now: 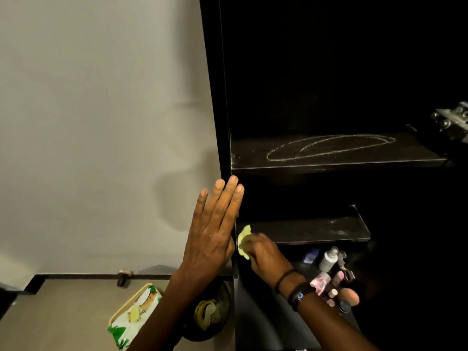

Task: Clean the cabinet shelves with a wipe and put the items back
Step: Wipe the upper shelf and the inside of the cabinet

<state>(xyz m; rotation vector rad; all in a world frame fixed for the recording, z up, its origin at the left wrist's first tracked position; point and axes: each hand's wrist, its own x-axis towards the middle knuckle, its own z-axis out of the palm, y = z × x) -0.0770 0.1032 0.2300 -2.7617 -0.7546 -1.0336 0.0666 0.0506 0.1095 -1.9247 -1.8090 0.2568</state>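
A dark cabinet stands open with two shelves in view. The upper shelf (329, 152) bears a chalky oval smear. On the lower shelf's (316, 230) left front corner, my right hand (266, 254) presses a yellow-green wipe (243, 241). My left hand (215, 224) rests flat, fingers spread, against the cabinet's left side panel (222, 122). Below the lower shelf lie several small items: a white bottle (328, 259), a pink tube (320, 283) and a peach sponge (349, 296).
On the floor at the left lies a pack of wipes (134, 315). A dark bin (210, 312) holding used wipes stands beside the cabinet base. A door stopper (123, 276) sits at the wall's skirting. A metal hinge (453, 120) shows at the right.
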